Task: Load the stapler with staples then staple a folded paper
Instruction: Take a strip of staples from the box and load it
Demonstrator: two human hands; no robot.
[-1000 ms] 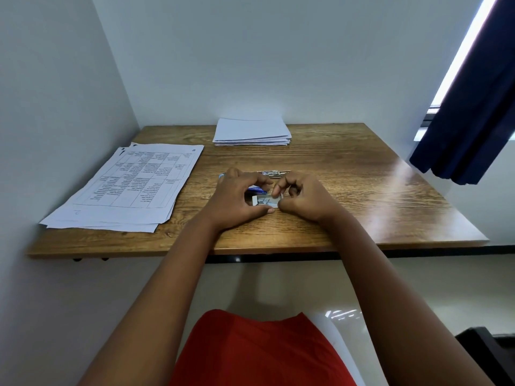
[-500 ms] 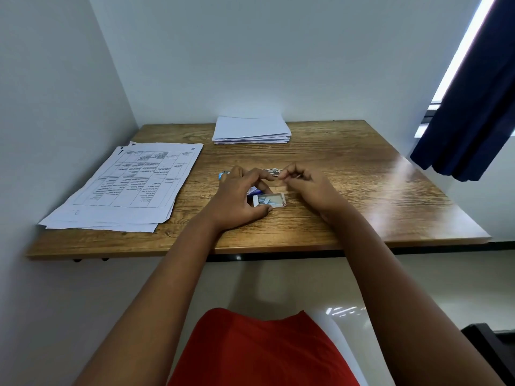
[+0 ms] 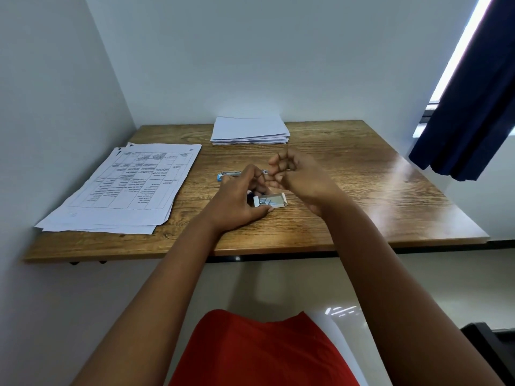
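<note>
A small white staple box (image 3: 274,201) lies open on the wooden table (image 3: 362,196), with grey staples showing inside. My left hand (image 3: 237,201) grips the box's left end, thumb on the near side and fingers on the far side. My right hand (image 3: 301,176) hovers just above and behind the box with curled fingers; whether it pinches staples is hidden. A blue and silver stapler (image 3: 230,174) lies flat behind my left hand, partly covered by it. A stack of blank folded paper (image 3: 249,129) rests at the table's back edge.
Printed sheets with tables (image 3: 125,188) cover the table's left part, next to the left wall. A dark blue curtain (image 3: 473,107) hangs at the right, beyond the table's corner. A black chair edge (image 3: 490,346) shows at the lower right.
My right hand has lifted off the staple box and risen towards the back. The box now lies uncovered and open. My left hand has stayed on its left end.
</note>
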